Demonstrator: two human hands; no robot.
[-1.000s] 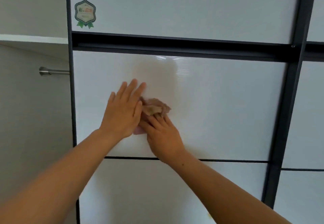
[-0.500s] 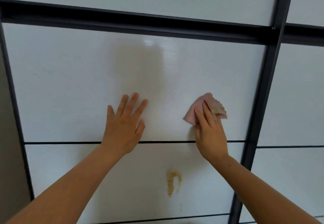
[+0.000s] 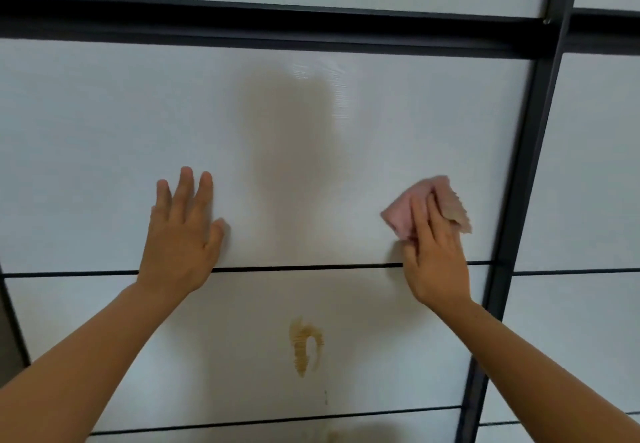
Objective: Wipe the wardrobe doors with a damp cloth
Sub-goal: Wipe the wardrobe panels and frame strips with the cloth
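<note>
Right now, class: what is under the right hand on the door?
A pink cloth lies under the right hand, whose fingers press it to the white door panel. The cloth's middle and the panel beneath are covered.

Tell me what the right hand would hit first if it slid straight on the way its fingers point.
Pressing the pink cloth to the white door panel, the right hand points up and slightly left. That way looks like bare panel, so it would probably meet the black crossbar first.
</note>
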